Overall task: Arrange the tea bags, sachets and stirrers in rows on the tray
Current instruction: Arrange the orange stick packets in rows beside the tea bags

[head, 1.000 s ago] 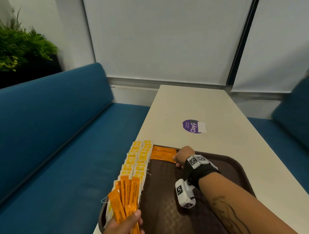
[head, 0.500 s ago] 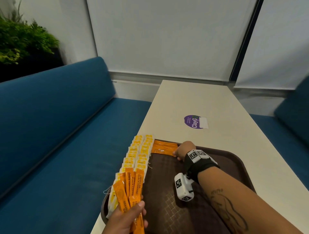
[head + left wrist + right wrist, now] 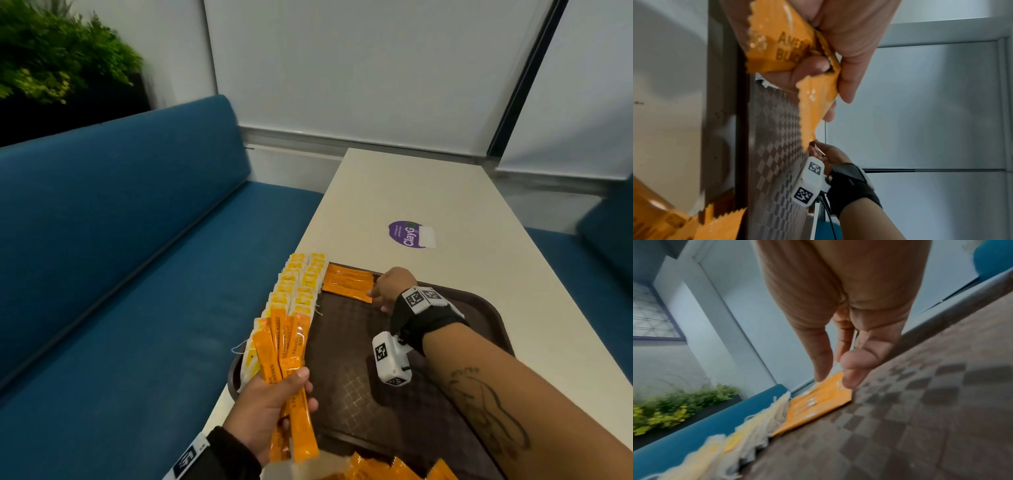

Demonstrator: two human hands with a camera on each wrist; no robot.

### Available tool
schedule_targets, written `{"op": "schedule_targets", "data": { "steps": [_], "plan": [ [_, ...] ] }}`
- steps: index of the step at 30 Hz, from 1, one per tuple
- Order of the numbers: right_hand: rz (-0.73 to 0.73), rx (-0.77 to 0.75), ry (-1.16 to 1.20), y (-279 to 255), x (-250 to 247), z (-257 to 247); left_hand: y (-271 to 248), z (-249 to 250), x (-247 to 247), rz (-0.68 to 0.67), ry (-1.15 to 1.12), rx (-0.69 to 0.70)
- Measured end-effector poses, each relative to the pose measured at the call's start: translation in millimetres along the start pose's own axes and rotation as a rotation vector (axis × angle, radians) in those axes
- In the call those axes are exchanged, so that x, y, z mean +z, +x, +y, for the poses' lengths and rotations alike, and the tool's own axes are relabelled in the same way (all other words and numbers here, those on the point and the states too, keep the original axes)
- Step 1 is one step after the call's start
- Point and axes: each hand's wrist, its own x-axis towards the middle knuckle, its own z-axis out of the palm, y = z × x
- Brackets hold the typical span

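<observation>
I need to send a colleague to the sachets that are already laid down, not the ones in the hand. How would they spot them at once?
Find the brown tray on the white table. In its far left corner, beside the two rows of yellow-tagged tea bags, lie the orange sachets, flat and crosswise, the right hand at their end. The sachets fanned in the left hand stand up off the tray.

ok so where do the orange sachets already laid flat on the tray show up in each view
Head: laid orange sachets at the tray's far left corner, beside the tea bag rows, right hand at their near end.
Left wrist: hidden behind the orange sachets held by the left hand.
Right wrist: centre, under the fingertips.
Shared landmark: the brown patterned tray.
</observation>
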Motion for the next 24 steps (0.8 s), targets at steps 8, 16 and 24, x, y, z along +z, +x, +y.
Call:
{"op": "schedule_targets", "data": {
  "steps": [8, 16, 24],
  "plan": [
    [-0.350, -0.296, 0.011, -141, 2, -8, -10, 1, 8, -0.007, -0.106, 0.058],
    [-0.574, -0.204, 0.178, -198, 41, 23, -24, -5, 14, -0.021, -0.159, 0.118],
    [-0.381, -0.220, 0.450, -183, 23, 32, -23, -9, 5, 0.025, -0.192, 0.163]
  ]
}}
